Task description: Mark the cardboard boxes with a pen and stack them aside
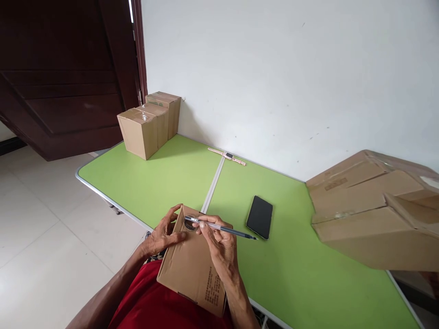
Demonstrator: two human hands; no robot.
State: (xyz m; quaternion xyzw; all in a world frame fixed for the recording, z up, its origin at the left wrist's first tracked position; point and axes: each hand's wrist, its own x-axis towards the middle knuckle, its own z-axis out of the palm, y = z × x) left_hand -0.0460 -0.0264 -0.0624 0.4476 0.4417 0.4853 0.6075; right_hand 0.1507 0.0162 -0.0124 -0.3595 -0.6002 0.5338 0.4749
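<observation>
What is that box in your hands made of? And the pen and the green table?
The box in the left hand looks like cardboard: dull brown, folded edges, black print on its side. The pen in the right hand seems plastic, smooth and grey. The table has a smooth matte green top, maybe laminate or plastic, with a pale metal-looking rim.

L hand, R hand: fingers curled
</observation>
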